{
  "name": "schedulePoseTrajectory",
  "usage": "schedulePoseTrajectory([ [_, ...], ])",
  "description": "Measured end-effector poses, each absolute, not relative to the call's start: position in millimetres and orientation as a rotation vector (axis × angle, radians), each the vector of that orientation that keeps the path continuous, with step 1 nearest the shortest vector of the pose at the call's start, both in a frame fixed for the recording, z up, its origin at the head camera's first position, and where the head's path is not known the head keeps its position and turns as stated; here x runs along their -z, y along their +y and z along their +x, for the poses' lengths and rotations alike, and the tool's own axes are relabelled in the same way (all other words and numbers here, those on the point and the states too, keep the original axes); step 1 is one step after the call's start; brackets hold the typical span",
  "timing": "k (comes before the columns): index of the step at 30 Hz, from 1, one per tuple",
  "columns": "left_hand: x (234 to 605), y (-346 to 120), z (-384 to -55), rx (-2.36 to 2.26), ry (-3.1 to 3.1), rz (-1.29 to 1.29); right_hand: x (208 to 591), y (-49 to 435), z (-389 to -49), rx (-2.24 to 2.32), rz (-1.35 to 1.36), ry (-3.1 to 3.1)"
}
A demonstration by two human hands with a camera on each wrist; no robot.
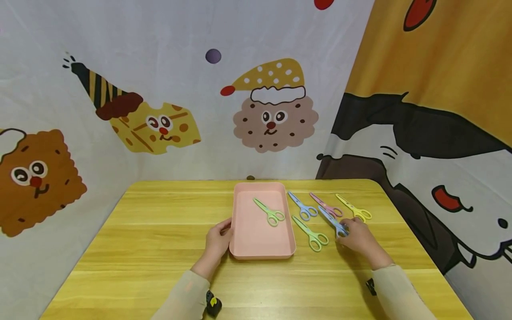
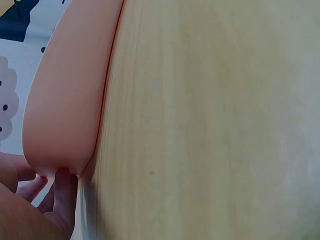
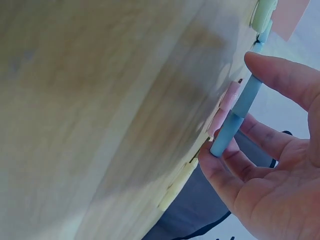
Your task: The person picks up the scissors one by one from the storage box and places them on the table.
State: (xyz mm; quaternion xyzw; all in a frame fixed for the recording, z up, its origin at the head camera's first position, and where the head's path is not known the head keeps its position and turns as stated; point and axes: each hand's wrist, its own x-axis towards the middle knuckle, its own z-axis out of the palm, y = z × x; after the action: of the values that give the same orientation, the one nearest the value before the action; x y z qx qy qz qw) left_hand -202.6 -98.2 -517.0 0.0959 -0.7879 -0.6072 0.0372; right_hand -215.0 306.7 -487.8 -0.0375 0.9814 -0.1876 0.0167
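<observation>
In the head view, my left hand point(image 1: 218, 240) grips the left side of a pink rectangular tray point(image 1: 256, 242). The left wrist view shows the fingers point(image 2: 64, 195) against the tray's end wall point(image 2: 70, 100). Inside the tray lies one pair of green scissors point(image 1: 269, 211). To the right, my right hand point(image 1: 357, 235) pinches blue scissors point(image 1: 333, 221) by the handles, between thumb and fingers. Their blades point away, toward the pink scissors point(image 1: 326, 204). In the right wrist view, the blue handles point(image 3: 235, 117) are seen edge-on, slightly off the table.
Between tray and right hand lie other blue scissors point(image 1: 302, 206) and green scissors point(image 1: 310, 234). Yellow scissors point(image 1: 354, 208) rest farther right. All are on a wooden table point(image 1: 168, 222), with a cartoon-printed cloth point(image 1: 172, 53) hanging behind it.
</observation>
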Motion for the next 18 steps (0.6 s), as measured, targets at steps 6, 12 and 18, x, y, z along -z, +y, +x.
schedulePoseTrajectory([
  [6, 516.3, -98.8, -203.0, 1.872, -2.42, 0.286, 486.1, 310.6, -211.0, 0.566, -0.12, 3.024],
  [12, 515.4, -97.4, -202.8, 1.876, -2.415, 0.303, 486.9, 312.9, -206.9, 0.564, -0.126, 3.008],
  [18, 516.3, -97.5, -202.8, 1.882, -2.413, 0.319, 486.1, 313.2, -204.0, 0.552, -0.122, 2.986],
])
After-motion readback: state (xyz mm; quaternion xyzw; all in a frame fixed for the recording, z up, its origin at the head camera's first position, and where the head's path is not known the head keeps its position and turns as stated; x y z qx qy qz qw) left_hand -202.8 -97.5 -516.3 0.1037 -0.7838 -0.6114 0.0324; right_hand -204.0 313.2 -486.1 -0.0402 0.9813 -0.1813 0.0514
